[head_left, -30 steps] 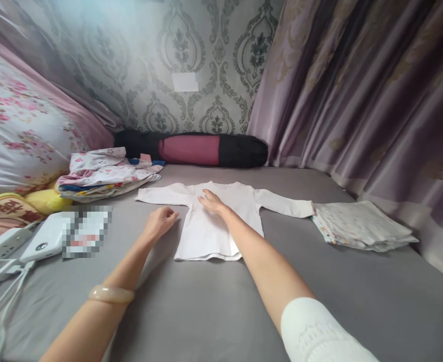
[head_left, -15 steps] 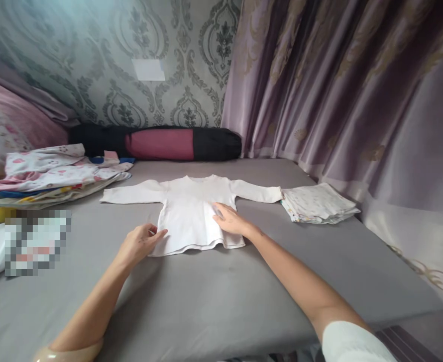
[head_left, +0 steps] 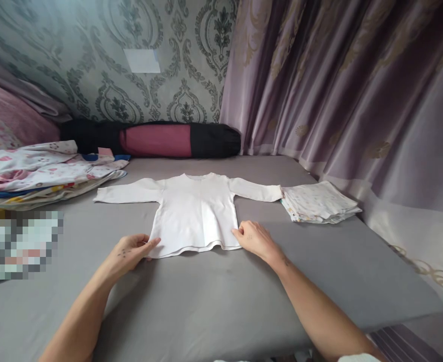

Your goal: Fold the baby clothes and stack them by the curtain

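A small white long-sleeved shirt (head_left: 191,211) lies spread on the grey bed sheet (head_left: 191,301), neck away from me and sleeves stretched to both sides. A raised crease runs up from its wavy hem, right of the middle. My left hand (head_left: 133,249) pinches the lower left corner, thumb on top and the other fingers partly hidden under the edge. At the lower right side edge, my right hand (head_left: 255,239) is closed with thumb and fingers on the fabric.
A stack of folded pale cloths (head_left: 319,201) touches the right cuff. Piled printed clothes (head_left: 56,171) lie at the left, with a blurred-out item (head_left: 29,246) in front. A black and maroon bolster (head_left: 157,140) lies along the wall; purple curtains (head_left: 319,100) hang at the right.
My right hand has moved off the shirt's front to its lower right edge and closed there. My left hand has shifted slightly down to the lower left corner and taken hold.
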`<state>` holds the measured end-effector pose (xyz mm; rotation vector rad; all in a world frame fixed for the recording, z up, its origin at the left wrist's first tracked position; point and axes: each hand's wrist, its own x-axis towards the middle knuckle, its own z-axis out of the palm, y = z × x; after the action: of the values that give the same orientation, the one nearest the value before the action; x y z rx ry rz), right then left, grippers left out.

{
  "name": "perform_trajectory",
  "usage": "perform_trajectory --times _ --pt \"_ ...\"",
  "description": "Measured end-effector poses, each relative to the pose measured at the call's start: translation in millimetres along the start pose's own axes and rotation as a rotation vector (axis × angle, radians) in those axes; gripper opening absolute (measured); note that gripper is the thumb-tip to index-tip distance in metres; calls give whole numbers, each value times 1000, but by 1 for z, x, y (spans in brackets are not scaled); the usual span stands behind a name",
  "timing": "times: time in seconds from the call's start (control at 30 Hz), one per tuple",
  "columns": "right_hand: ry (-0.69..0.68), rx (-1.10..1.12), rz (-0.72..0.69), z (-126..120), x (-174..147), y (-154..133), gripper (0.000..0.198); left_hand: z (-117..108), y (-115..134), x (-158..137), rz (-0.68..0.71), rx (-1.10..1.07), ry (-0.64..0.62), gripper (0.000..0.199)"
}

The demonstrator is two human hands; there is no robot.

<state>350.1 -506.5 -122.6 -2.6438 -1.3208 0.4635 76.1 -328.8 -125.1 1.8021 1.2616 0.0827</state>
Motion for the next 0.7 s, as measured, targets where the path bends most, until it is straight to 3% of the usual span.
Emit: perform_trajectory --times 0.17,0.37,0.57,0.7 --pt "-49 27 -71 0 -8 -1 24 -2 -7 3 2 -6 -47 66" --pt "-24 210 -162 -2 -4 5 23 -5 -8 2 13 -47 -74 62" --pt "-119 487 -85 6 6 14 15 -7 -4 -1 -10 -98 -74 60" --pt "-149 525 -138 4 9 23 17 -13 -12 1 -17 -84 -62 61"
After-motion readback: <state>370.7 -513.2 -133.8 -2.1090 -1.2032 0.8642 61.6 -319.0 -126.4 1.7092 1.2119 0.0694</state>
